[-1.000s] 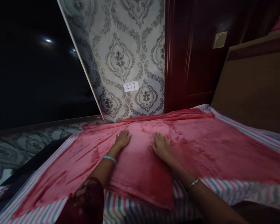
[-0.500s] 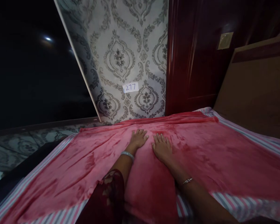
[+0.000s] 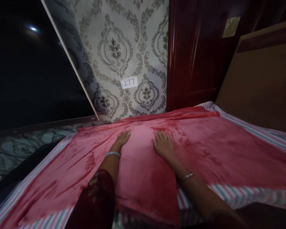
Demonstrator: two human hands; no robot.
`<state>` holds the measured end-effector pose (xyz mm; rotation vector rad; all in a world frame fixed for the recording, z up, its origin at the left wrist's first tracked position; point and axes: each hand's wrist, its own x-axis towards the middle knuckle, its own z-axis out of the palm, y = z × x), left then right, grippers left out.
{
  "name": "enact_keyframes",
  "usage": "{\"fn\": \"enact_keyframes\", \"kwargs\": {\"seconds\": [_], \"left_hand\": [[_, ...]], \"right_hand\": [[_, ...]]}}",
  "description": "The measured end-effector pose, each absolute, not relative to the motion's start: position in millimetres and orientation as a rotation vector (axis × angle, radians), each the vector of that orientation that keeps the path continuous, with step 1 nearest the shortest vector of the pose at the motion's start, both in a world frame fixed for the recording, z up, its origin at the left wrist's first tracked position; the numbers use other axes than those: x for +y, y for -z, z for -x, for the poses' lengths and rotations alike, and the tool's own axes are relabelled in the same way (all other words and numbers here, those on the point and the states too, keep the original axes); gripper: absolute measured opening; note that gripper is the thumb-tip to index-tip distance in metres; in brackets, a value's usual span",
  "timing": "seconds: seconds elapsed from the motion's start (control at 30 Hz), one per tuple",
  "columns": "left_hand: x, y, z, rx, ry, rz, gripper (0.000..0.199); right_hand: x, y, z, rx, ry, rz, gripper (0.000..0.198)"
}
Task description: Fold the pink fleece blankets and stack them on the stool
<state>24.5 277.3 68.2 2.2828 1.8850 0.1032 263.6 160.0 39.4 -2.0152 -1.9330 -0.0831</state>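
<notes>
A pink-red plush blanket [image 3: 143, 159] lies spread out, with a smooth panel running toward me down its middle and wrinkles to either side. My left hand [image 3: 123, 138] rests on the left edge of that panel, its fingers partly turned from view but stretched out. On the panel's right side my right hand [image 3: 163, 143] lies flat, palm down, fingers spread. Neither hand grips the fabric. A striped sheet [image 3: 231, 192] shows beneath the blanket along its near and side edges.
Behind the blanket stands a wall with patterned wallpaper [image 3: 114, 51] and a paper label [image 3: 129, 82] reading 277. A large dark screen [image 3: 38, 70] is at left. To the right are a dark red wood panel [image 3: 193, 57] and a brown board [image 3: 259, 79].
My left hand has slid left across the blanket, away from my right hand. My right hand stays in about the same spot on the fabric. The view has shifted slightly.
</notes>
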Motion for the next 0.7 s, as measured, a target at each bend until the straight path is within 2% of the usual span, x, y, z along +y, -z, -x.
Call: {"fn": "enact_keyframes", "kwargs": {"seconds": [0.23,0.43,0.57,0.7], "left_hand": [[229.1,-104.8,-41.9,1.958,-0.082,-2.347,0.056],[135.4,-122.5,-70.9,1.636,-0.084,-2.637,0.056],[75.0,-120.0,-89.7,1.494,-0.132,-2.724,0.058],[34.0,-93.2,-104.2,1.352,-0.193,-2.738,0.06]], "right_hand": [[158.0,-38.8,-266.2,-1.933,0.071,2.001,0.056],[155.5,-61.0,-274.6,-1.953,-0.117,1.992,0.055],[128.3,-63.0,-274.4,-1.864,-0.157,1.856,0.057],[78.2,-30.8,-258.5,-1.782,-0.198,1.585,0.06]]}}
